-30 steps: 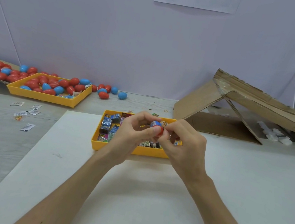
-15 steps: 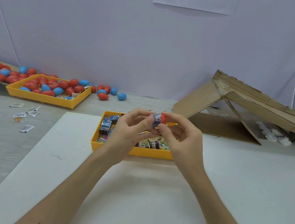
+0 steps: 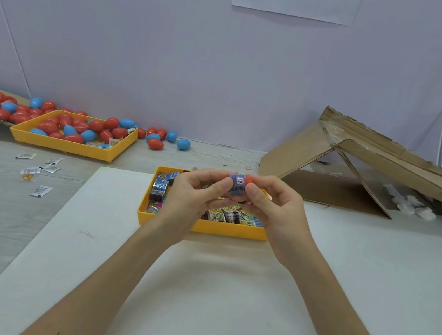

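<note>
- Blue printed packet [image 3: 236, 185] is pinched by the curled left hand [image 3: 194, 196], raised just above the near yellow tray [image 3: 203, 227] of similar packets.
- The right hand [image 3: 275, 211] curls round a red egg shell [image 3: 251, 179] touching the packet, seemingly to push one into the other; fingers hide the joint.
- Held over the tray, a dropped piece would likely land there.
- Closed eggs [image 3: 73, 129] wait in the far tray [image 3: 70, 146], well apart.

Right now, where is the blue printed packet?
The blue packet is at centre of the head view, pinched between the left hand and right hand above the nearer yellow tray of packets.
</note>
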A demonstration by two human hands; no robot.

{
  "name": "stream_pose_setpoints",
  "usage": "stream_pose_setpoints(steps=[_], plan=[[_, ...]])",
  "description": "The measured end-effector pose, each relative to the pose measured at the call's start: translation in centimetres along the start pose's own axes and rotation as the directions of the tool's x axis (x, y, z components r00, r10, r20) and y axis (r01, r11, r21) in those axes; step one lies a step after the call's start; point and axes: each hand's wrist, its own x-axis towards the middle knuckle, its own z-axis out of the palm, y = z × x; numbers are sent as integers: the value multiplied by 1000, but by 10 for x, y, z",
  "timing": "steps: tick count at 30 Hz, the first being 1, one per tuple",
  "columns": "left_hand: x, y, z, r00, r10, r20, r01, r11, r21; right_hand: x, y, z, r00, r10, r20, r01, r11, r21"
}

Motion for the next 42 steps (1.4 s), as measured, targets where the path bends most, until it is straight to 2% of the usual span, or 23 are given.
stream_pose_setpoints(steps=[7,9,13,16,19,23,27,31,34,37,39,40,42], plan=[[1,-2,-3,1000,9,-15,-9,1000,17,1,2,0,999,-25,-32,23,999,-39],[1,-3,-1,998,59,-30,-56,994,90,1,5,3,998,-36,-57,32,997,-66],[1,-5,1,990,133,41,-139,951,277,0,7,5,994,10,-113,-15,999,-38],[0,-6,0,986,169,11,-162,925,343,2,8,2,992,65,-103,-68,997,-22],[1,-6,0,984,180,-11,-164,920,356,3,7,2,995,62,-78,-64,998,-29],[2,-6,-1,984,173,-40,-148,924,352,4,5,3,997,-1,-73,-11,985,-174],[5,-8,-1,989,98,-106,-69,966,249,8,-2,6,995,-32,-97,15,984,-175],[9,-5,-8,956,138,-260,-87,976,197,13,-9,12,992,6,-129,-14,998,-61],[12,-4,-14,890,173,-421,-75,968,237,25,-12,15,983,131,-128,-120,989,92],[13,-4,-16,832,180,-525,-51,967,250,45,-11,18,927,369,-59,-338,895,291],[13,-5,-18,816,166,-554,-39,971,234,66,-19,16,887,461,-31,-402,804,439],[13,-5,-18,813,159,-561,-34,973,227,78,-28,11,888,458,-51,-363,764,534],[14,-5,-19,809,147,-569,-23,975,220,101,-46,-7,914,373,-157,-128,634,763]])
